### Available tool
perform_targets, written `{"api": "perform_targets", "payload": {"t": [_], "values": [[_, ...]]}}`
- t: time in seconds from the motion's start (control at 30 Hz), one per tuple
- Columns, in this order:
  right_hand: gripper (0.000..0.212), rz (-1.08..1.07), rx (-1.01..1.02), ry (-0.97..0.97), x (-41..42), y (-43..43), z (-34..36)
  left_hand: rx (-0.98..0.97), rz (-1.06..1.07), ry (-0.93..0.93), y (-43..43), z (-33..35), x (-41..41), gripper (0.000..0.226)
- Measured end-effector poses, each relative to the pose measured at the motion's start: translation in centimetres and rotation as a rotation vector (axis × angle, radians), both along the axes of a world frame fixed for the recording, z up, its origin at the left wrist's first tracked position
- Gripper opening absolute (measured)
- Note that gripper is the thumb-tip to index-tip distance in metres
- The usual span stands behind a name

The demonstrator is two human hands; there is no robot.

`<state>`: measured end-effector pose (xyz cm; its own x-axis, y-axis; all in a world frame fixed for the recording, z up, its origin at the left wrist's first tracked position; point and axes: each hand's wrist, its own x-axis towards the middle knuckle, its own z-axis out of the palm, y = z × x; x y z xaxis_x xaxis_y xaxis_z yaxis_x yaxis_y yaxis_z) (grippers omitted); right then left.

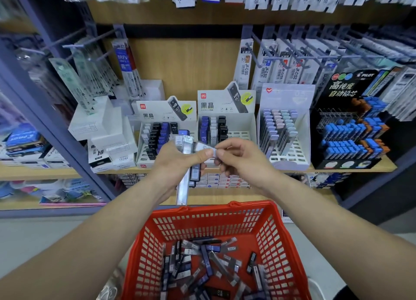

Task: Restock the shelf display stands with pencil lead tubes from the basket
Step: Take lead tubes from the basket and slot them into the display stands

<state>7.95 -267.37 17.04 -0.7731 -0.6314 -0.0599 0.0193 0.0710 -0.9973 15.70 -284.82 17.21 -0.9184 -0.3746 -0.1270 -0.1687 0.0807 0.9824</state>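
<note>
- The left hand [180, 162] is raised in front of the shelf. Its grip is closed round a bundle of slim clear and dark blue plastic lead tubes [187, 146]. The bundle stands nearly upright, its tops above the knuckles, and one long clear tube reaches down past the wrist.
- The right hand [238, 160] is just right of it, fingers curled. Its grip is a tight pinch of thumb and forefinger on a single pale clear lead tube [206, 149], which lies roughly level between the two hands. The left thumb rests on its other end.
- Near, below the forearms, sits a red slotted plastic basket [213, 206] with a loose heap of black, blue and clear lead tubes [211, 261] on its bottom.
- Far, on the pale wooden shelf [389, 165], two white cardboard display stands sit side by side.
- The left stand [155, 113], behind the left hand, holds rows of black, blue and clear tubes.
- The right stand [216, 103], behind both hands, has tubes in its far left rows and open slots at its right.
- Right of them are a white stand of pastel tubes [286, 96] and, furthest right, a black stand of blue-and-orange tubes [344, 85].
- Left of the stands, white cardboard boxes [105, 128] are stacked, and packets of refills [281, 63] hang on hooks above.
</note>
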Motion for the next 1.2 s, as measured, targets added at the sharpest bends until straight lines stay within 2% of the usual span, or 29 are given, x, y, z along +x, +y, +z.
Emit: {"api": "perform_targets", "payload": {"t": [0.13, 0.3, 0.43, 0.57, 0.73, 0.8, 0.97, 1.13, 1.2], "values": [[0.015, -0.070, -0.073, -0.049, -1.1, 0.5, 0.0, 0.060, 0.024, -0.032, -0.4, -0.6, -0.3, 0.101], [0.018, -0.086, -0.109, -0.057, -1.7, 0.9, 0.2, 0.022, -0.038, 0.029, -0.8, -1.0, 0.0, 0.061], [0.024, -0.094, -0.015, 0.046, -1.7, 1.0, 0.3, 0.038, -0.022, 0.044, -0.8, -1.1, 0.3, 0.050], [0.028, -0.023, 0.076, 0.111, -1.2, 1.0, 0.5, -0.013, -0.002, 0.023, -1.1, -1.6, 0.4, 0.018], [0.020, 0.059, 0.356, 0.522, 0.3, 0.0, 0.1, -0.082, -0.011, -0.020, -1.3, -2.2, 1.1, 0.038], [0.014, 0.083, 0.409, 0.591, 0.8, -0.5, -0.3, -0.097, -0.003, -0.038, -1.7, -2.0, 1.5, 0.043], [0.024, 0.133, 0.371, 0.459, 1.0, -2.1, -1.1, -0.090, 0.024, -0.031, -4.8, -1.4, 3.2, 0.014], [0.038, 0.110, 0.295, 0.343, 0.5, -6.3, -1.5, -0.104, 0.124, -0.070, -8.9, -1.4, 5.4, 0.020], [0.033, 0.072, 0.275, 0.321, -0.1, -9.1, -1.3, -0.119, 0.143, -0.053, -10.6, -1.4, 6.4, 0.024]]}}
